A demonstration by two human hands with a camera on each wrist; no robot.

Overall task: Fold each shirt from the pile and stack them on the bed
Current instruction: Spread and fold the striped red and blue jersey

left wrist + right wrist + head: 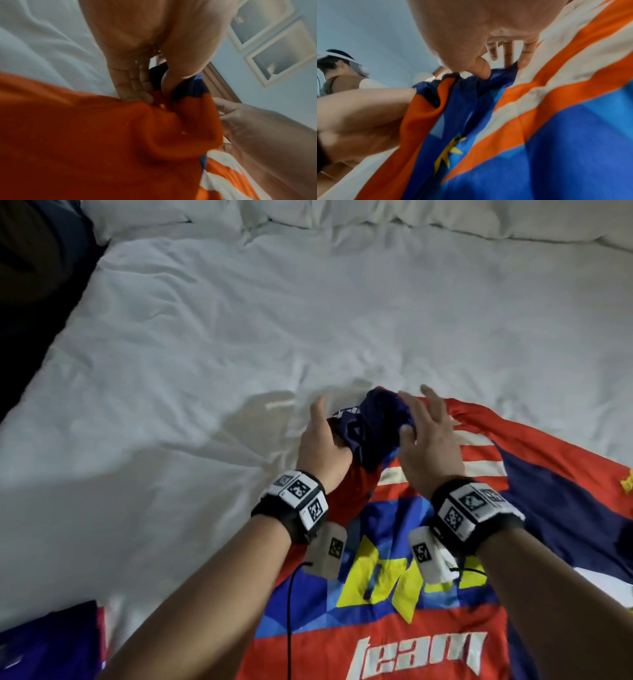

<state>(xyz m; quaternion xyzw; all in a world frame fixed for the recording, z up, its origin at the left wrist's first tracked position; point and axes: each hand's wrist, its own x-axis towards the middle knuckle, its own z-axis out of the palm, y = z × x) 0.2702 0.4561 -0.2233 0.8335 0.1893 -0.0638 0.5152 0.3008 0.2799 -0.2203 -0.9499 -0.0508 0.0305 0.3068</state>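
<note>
The jersey [394, 594] is spread on the bed [308, 320] at 6 o'clock, its navy collar [373, 422] lifted. The collar is gripped by the left hand [322, 446], thumb pressed in, as only the left wrist view shows. The right hand [428, 440] is seen with fingers spread; its thumb touches the collar in the right wrist view.

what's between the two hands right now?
The bunched navy collar end of the jersey. The left hand grips it from one side; the right hand touches it from the other. Clearest in the head view.
</note>
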